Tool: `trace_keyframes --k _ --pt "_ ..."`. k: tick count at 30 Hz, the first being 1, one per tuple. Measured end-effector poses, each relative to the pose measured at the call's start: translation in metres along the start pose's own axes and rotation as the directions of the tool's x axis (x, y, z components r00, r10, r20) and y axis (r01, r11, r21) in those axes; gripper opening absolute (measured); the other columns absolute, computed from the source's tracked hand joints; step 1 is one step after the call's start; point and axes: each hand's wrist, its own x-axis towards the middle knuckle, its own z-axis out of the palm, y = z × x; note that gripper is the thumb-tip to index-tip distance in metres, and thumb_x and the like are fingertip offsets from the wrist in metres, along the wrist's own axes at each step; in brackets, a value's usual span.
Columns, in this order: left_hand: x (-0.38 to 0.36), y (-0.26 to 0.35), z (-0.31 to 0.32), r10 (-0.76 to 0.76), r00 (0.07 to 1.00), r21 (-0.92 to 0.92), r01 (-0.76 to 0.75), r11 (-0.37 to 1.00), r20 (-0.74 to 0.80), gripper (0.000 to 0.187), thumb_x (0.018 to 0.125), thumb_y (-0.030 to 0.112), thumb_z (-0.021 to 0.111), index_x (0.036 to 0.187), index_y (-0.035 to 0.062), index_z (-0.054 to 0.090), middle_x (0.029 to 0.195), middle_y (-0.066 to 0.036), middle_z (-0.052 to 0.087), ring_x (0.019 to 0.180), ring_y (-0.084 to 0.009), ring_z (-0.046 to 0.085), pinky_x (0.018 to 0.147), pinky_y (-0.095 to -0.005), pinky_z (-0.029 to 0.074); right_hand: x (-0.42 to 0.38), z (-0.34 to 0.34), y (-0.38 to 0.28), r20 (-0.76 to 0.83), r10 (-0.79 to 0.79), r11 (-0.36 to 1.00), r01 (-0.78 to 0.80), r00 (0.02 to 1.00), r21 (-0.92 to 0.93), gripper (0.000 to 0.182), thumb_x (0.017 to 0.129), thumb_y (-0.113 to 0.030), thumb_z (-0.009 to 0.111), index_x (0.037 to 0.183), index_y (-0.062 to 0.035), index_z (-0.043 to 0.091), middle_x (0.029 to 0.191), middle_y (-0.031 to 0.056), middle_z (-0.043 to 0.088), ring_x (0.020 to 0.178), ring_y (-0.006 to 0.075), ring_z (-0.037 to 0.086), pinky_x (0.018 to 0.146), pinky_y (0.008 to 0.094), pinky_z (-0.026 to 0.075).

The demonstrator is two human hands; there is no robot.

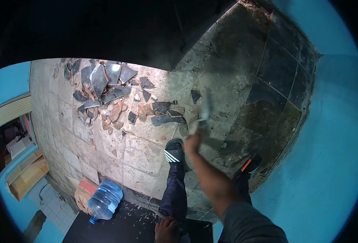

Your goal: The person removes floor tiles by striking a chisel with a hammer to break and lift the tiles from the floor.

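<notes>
My right hand [192,143] is closed round the handle of a trowel-like tool [205,108], whose pale metal blade is smeared by motion. The blade is over the dusty floor, just right of a small dark tile shard [195,96]. My left hand [166,231] lies on my left leg near the bottom edge, fingers draped over the dark trousers and nothing visible in them. Left of the tool, broken dark tile pieces [168,118] with reddish undersides are scattered. A larger heap of shards [99,79] lies farther left.
Dark tiles [277,65] remain fixed along the blue wall [333,133] at right. An orange-and-black item [246,165] is by my right foot. A large clear water bottle [106,198] lies lower left beside a brown bag [84,194]. A big black panel [106,32] overhangs the top.
</notes>
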Motion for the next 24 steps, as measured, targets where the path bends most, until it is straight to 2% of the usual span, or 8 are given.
trace_keyframes --k 1,3,6,11,16,18,20,24 --pt "0.000 -0.001 0.002 0.016 1.000 -0.012 -0.016 1.000 -0.001 0.027 0.080 0.016 0.069 0.106 0.0067 0.067 0.115 -0.013 0.059 0.116 -0.0354 0.053 0.092 -0.0492 0.041 -0.020 0.024 -0.028 0.023 -0.032 0.995 0.029 0.999 0.092 0.066 0.082 0.004 0.056 0.145 0.0080 0.037 0.135 0.0340 0.048 0.127 0.0439 0.050 0.109 0.0450 0.041" --pt "0.000 -0.006 0.003 0.048 0.999 -0.027 -0.048 0.998 -0.007 0.028 0.079 0.015 0.070 0.105 0.0073 0.066 0.114 -0.012 0.059 0.115 -0.0350 0.053 0.092 -0.0489 0.041 -0.039 0.039 -0.083 0.493 -0.016 0.995 -0.033 0.870 0.090 0.064 0.082 0.001 0.054 0.145 -0.0040 0.042 0.128 0.0299 0.053 0.108 0.0448 0.060 0.091 0.0488 0.051" --pt "-0.004 -0.013 0.008 0.057 0.998 -0.035 -0.058 0.998 -0.027 0.031 0.075 0.013 0.071 0.106 0.0093 0.066 0.113 -0.011 0.060 0.114 -0.0345 0.054 0.092 -0.0489 0.042 -0.062 -0.001 -0.166 0.666 -0.513 0.840 0.479 0.542 0.256 0.066 0.079 0.005 0.056 0.143 -0.0078 0.046 0.124 0.0202 0.057 0.106 0.0401 0.061 0.088 0.0488 0.051" --pt "-0.004 -0.013 0.001 0.052 0.996 -0.058 -0.056 0.997 -0.074 0.033 0.074 0.011 0.073 0.106 0.0093 0.066 0.113 -0.012 0.060 0.112 -0.0351 0.055 0.090 -0.0495 0.041 -0.097 -0.002 -0.142 0.248 -0.310 0.901 0.200 0.918 0.386 0.064 0.083 0.001 0.061 0.144 -0.0039 0.044 0.126 0.0222 0.054 0.116 0.0412 0.056 0.094 0.0459 0.049" --pt "-0.007 -0.027 0.010 0.035 0.997 -0.070 -0.040 0.997 -0.069 0.033 0.072 0.012 0.073 0.104 0.0113 0.067 0.115 -0.009 0.061 0.116 -0.0324 0.055 0.090 -0.0486 0.042 -0.044 -0.027 0.016 -0.179 0.168 0.983 -0.151 0.969 0.106 0.069 0.085 -0.001 0.064 0.147 0.0081 0.035 0.143 0.0312 0.044 0.131 0.0422 0.049 0.109 0.0461 0.042" --pt "-0.010 -0.043 0.029 0.000 0.999 -0.046 -0.003 0.999 -0.046 0.037 0.066 0.018 0.074 0.103 0.0182 0.071 0.116 -0.002 0.064 0.121 -0.0247 0.057 0.090 -0.0449 0.043 -0.023 -0.054 0.035 -0.194 0.314 0.948 -0.296 0.929 0.116 0.066 0.087 -0.006 0.064 0.143 0.0138 0.036 0.143 0.0336 0.044 0.133 0.0439 0.047 0.112 0.0463 0.039" --pt "-0.013 -0.038 0.020 0.045 0.997 -0.098 -0.051 0.994 -0.058 0.035 0.071 0.012 0.073 0.106 0.0112 0.067 0.117 -0.009 0.061 0.117 -0.0328 0.055 0.091 -0.0490 0.041 -0.013 -0.058 0.031 -0.191 0.370 0.928 -0.356 0.909 0.108 0.066 0.088 -0.007 0.061 0.143 0.0153 0.035 0.144 0.0346 0.043 0.134 0.0448 0.046 0.113 0.0466 0.037" --pt "-0.015 -0.031 0.019 0.032 0.997 -0.096 -0.038 0.995 -0.071 0.036 0.074 0.011 0.072 0.109 0.0074 0.065 0.118 -0.013 0.059 0.116 -0.0364 0.054 0.092 -0.0510 0.041 -0.057 0.019 -0.003 -0.020 0.067 0.994 -0.069 0.998 -0.089 0.066 0.085 -0.004 0.058 0.146 0.0087 0.035 0.142 0.0309 0.045 0.132 0.0437 0.047 0.109 0.0467 0.040"
